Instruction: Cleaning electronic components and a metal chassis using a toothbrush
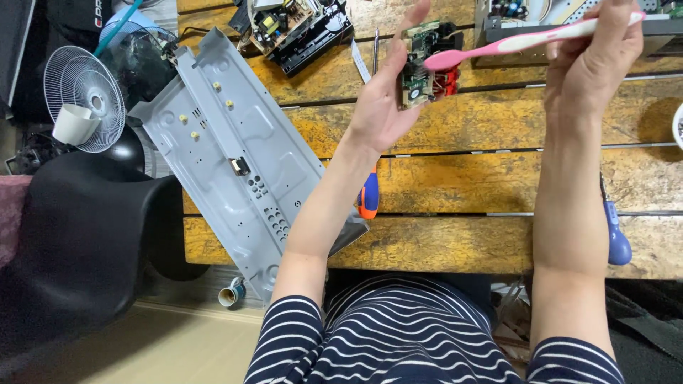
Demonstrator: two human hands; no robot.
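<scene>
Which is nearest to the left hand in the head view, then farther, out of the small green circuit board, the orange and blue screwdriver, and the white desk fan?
From the left hand:
1. Small green circuit board, held in that hand.
2. Orange and blue screwdriver, on the wooden table below the wrist.
3. White desk fan, far off past the table's left edge.

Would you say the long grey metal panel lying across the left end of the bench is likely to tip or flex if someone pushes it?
The grey metal panel overhangs the wooden bench at its near edge, so a push there may tip it off. It looks like thin pressed sheet with folded rims: probably light, fairly stiff lengthwise. Bare metal on wood may slide easily.
</scene>
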